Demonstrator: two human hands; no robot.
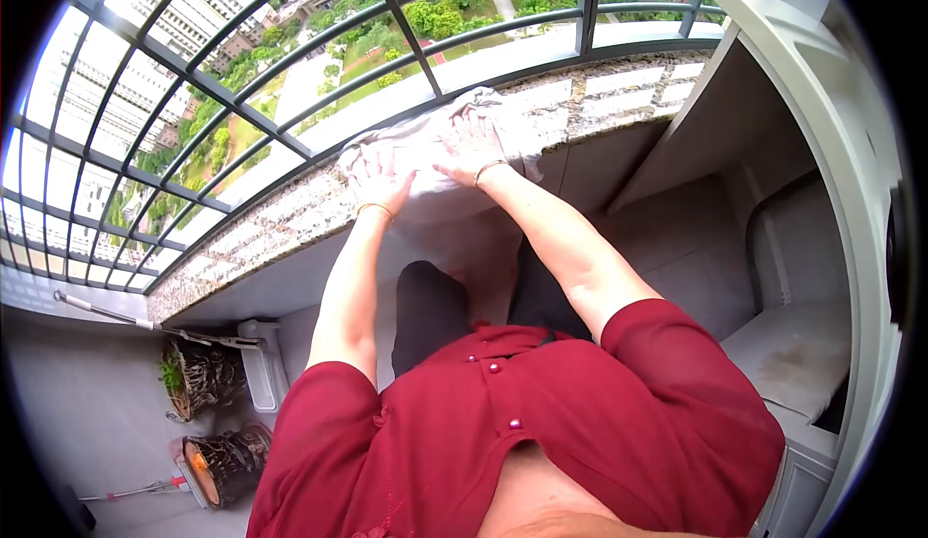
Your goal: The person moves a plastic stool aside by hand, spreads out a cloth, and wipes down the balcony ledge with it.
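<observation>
A pale, crumpled cloth [440,156] is spread over the speckled stone window sill [280,207], and part of it hangs down over the front edge. My left hand [380,182] lies on the cloth's left part with the fingers stretched out. A little to the right, my right hand [471,146] presses on the cloth too, palm down and fingers spread. Both hands are on top of the cloth rather than wrapped round it. The sill beneath the cloth is hidden.
Dark window bars [406,30] run along the sill's outer side, with buildings and trees far below. A white cabinet frame [822,103] curves up on the right. On the left floor are a plant in a bark-like pot [203,378], a log-like stump [227,465] and a mop [145,323].
</observation>
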